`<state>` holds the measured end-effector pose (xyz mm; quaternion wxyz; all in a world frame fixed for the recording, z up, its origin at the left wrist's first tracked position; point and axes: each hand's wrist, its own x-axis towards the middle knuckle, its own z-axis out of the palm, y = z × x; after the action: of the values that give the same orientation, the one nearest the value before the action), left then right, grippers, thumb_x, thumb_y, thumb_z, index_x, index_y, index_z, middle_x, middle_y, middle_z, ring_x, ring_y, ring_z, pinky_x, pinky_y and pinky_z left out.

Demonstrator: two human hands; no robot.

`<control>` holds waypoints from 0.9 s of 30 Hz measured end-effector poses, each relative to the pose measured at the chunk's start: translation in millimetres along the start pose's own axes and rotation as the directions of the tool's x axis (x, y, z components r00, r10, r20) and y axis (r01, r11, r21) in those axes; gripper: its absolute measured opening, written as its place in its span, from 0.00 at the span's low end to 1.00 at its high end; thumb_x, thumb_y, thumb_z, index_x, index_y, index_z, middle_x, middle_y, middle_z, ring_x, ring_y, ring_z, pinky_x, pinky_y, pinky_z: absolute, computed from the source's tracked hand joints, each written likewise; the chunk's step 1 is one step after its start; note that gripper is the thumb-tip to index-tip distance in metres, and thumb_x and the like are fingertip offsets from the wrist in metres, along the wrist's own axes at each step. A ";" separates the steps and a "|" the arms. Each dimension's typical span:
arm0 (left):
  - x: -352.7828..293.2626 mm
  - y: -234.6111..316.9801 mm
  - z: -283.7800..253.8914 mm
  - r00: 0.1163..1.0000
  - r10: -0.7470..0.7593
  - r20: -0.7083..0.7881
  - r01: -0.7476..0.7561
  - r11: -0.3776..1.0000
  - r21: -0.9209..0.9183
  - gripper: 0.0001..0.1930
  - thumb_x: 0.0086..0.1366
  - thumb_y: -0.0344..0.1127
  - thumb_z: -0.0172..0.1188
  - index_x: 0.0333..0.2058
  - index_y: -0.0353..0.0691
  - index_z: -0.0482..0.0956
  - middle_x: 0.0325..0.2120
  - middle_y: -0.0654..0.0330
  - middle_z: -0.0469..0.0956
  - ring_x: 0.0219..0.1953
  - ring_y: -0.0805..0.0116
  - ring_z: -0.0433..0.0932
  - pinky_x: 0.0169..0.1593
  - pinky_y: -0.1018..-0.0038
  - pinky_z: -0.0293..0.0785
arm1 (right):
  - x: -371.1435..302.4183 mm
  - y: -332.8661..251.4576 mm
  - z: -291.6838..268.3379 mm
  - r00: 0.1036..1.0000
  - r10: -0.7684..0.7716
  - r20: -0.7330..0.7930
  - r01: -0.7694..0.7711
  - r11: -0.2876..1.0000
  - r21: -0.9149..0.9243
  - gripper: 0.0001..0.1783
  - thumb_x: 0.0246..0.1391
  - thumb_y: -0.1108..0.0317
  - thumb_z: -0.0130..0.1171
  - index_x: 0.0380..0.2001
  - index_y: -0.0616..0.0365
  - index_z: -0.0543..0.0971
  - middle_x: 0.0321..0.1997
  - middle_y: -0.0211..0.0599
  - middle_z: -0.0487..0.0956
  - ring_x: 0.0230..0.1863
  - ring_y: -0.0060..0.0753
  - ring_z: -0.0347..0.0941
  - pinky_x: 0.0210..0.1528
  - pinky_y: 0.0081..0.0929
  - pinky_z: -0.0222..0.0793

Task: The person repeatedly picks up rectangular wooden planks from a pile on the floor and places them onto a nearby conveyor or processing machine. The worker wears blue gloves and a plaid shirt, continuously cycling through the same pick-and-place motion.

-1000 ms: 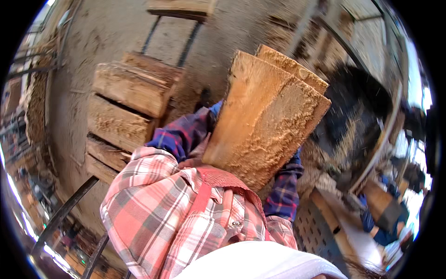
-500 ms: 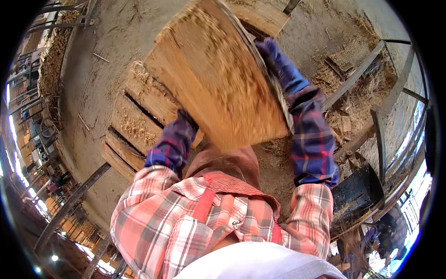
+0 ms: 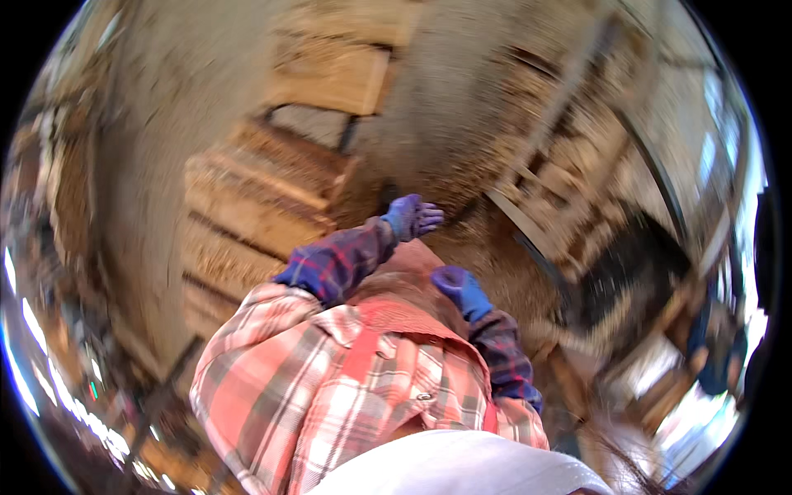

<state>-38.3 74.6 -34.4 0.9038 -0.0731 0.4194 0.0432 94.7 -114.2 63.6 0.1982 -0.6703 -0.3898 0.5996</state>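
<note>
My left hand point(image 3: 412, 217), in a blue-purple glove, is held out in front of my body with its fingers stretched and nothing in it. My right hand point(image 3: 462, 290), gloved in blue, is near my waist; its fingers look curled in and I see nothing in them. To the left of my hands lies a row of thick wood slabs point(image 3: 247, 202) strewn with sawdust. At its far end a slab point(image 3: 289, 157) sits tilted, its edge near my left hand. Motion blurs much of the view.
More sawn wood blocks point(image 3: 326, 74) lie farther off, beyond a dark metal bar point(image 3: 348, 132). On the right are a metal frame point(image 3: 553, 107), wood scraps in sawdust point(image 3: 569, 198) and a black bin-like container point(image 3: 631, 272). A person point(image 3: 716, 346) is at the far right.
The big wood slab that both hands held up is out of them. My hands have come back toward my body, the right one moving left. The view has turned and shifted.
</note>
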 end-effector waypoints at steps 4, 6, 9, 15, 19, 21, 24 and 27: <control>33.6 -26.2 32.6 0.987 -0.056 0.154 0.023 0.977 0.210 0.29 0.66 0.49 0.32 0.58 0.32 0.54 0.56 0.46 0.62 0.54 0.53 0.66 0.55 0.62 0.64 | -29.4 61.2 -15.8 0.997 0.070 -0.016 -0.069 0.994 0.088 0.16 0.52 0.56 0.56 0.33 0.59 0.79 0.30 0.30 0.79 0.34 0.19 0.71 0.38 0.22 0.67; 16.3 -11.2 40.0 0.991 -0.097 0.090 0.070 0.962 0.263 0.28 0.66 0.50 0.34 0.57 0.36 0.59 0.53 0.49 0.67 0.53 0.54 0.68 0.52 0.63 0.67 | -29.5 69.4 -36.6 0.989 0.020 -0.149 0.034 0.935 0.354 0.15 0.52 0.58 0.56 0.33 0.59 0.79 0.31 0.30 0.79 0.34 0.19 0.70 0.39 0.21 0.66; -0.8 -14.8 94.3 0.949 -0.298 0.105 0.198 0.819 0.538 0.28 0.63 0.51 0.41 0.50 0.34 0.69 0.41 0.50 0.76 0.43 0.54 0.75 0.49 0.61 0.70 | -53.4 67.0 -100.7 0.914 0.010 -0.406 0.299 0.660 0.689 0.13 0.52 0.60 0.58 0.35 0.58 0.79 0.35 0.29 0.78 0.37 0.19 0.70 0.41 0.20 0.67; 13.1 -108.5 131.6 0.908 -0.419 0.025 0.314 0.717 0.622 0.28 0.64 0.52 0.41 0.51 0.33 0.69 0.47 0.48 0.73 0.45 0.54 0.74 0.52 0.62 0.68 | -78.6 117.8 -284.7 0.386 0.090 -0.918 0.588 0.743 0.320 0.16 0.49 0.60 0.61 0.36 0.61 0.78 0.39 0.36 0.78 0.41 0.31 0.74 0.44 0.26 0.69; 26.7 -154.6 156.6 0.922 -0.381 0.068 0.186 0.591 0.785 0.26 0.66 0.49 0.42 0.52 0.33 0.67 0.48 0.49 0.72 0.46 0.57 0.74 0.53 0.64 0.68 | -63.7 193.6 -398.9 0.092 0.062 -0.994 0.163 0.984 0.077 0.32 0.46 0.49 0.60 0.47 0.63 0.71 0.51 0.49 0.71 0.50 0.43 0.69 0.50 0.33 0.66; 32.4 -160.1 157.9 0.924 -0.377 0.059 0.177 0.562 0.808 0.25 0.67 0.47 0.42 0.52 0.32 0.67 0.48 0.49 0.72 0.46 0.58 0.74 0.53 0.65 0.68 | -65.9 203.2 -436.2 0.048 0.103 -0.994 -0.236 0.968 0.089 0.43 0.43 0.38 0.58 0.53 0.61 0.67 0.59 0.50 0.64 0.57 0.48 0.64 0.57 0.39 0.60; 35.9 -161.6 142.1 0.928 -0.369 0.052 0.189 0.587 0.788 0.26 0.67 0.49 0.42 0.53 0.32 0.66 0.46 0.52 0.74 0.45 0.61 0.74 0.52 0.67 0.69 | -61.7 213.1 -455.2 0.081 0.159 -0.984 -0.499 0.861 0.098 0.52 0.38 0.31 0.55 0.58 0.61 0.62 0.62 0.49 0.61 0.61 0.46 0.59 0.62 0.41 0.53; 36.9 -163.4 146.8 0.933 -0.359 0.030 0.185 0.550 0.814 0.26 0.67 0.49 0.41 0.53 0.33 0.67 0.44 0.53 0.75 0.44 0.63 0.75 0.51 0.68 0.69 | -64.1 256.3 -464.1 -0.003 0.224 -0.975 -0.457 0.866 0.201 0.50 0.36 0.29 0.56 0.55 0.57 0.65 0.61 0.44 0.63 0.61 0.45 0.59 0.61 0.42 0.53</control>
<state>118.7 -61.1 46.6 0.8709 0.2801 0.2877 -0.2835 613.9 -227.7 11.3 0.1937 -0.9805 -0.0307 -0.0117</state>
